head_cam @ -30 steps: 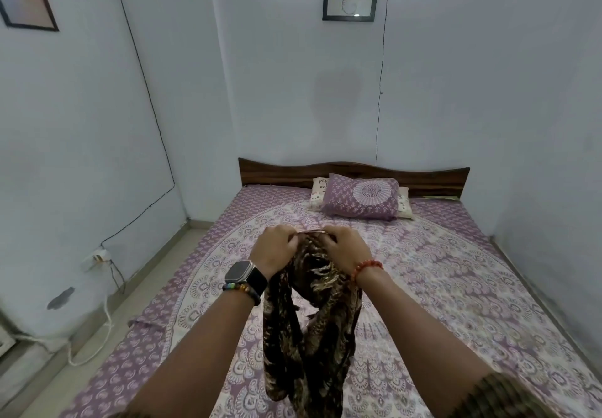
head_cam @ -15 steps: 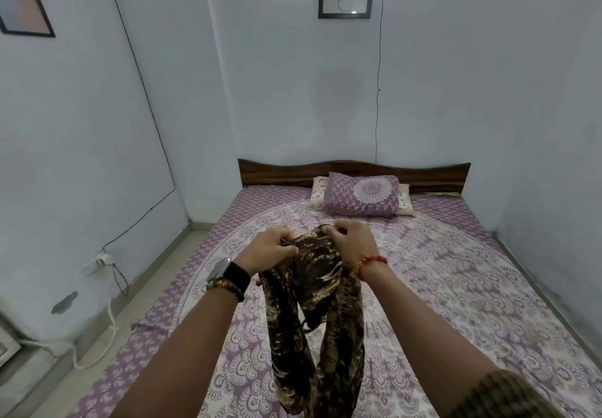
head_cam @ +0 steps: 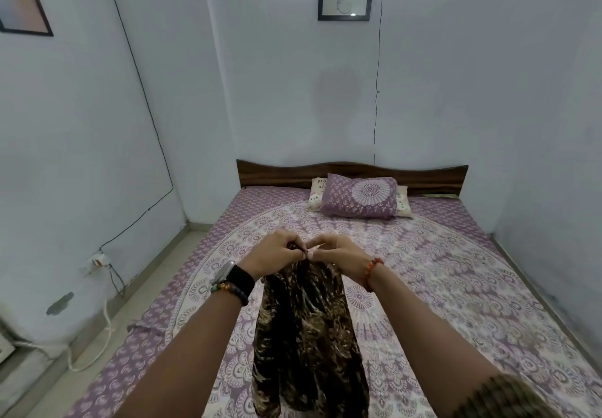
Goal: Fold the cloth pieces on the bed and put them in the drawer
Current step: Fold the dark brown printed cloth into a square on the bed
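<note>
A dark brown cloth with a cream pattern (head_cam: 306, 329) hangs in the air over the bed (head_cam: 456, 287), bunched into a long drape. My left hand (head_cam: 277, 254) and my right hand (head_cam: 338, 254) are side by side, fingertips touching, and both pinch the cloth's top edge. The cloth's lower end runs out of the frame at the bottom. No drawer is in view.
The bed carries a purple and white mandala sheet, with two pillows (head_cam: 358, 197) against the wooden headboard (head_cam: 351, 173). A strip of floor (head_cam: 130, 307) runs along the bed's left side, with a wall socket and cables (head_cam: 101, 261). Walls stand close on both sides.
My hands have come closer together, until the fingertips meet, and the top of the cloth is gathered tighter between them. The cloth hangs narrower and straighter.
</note>
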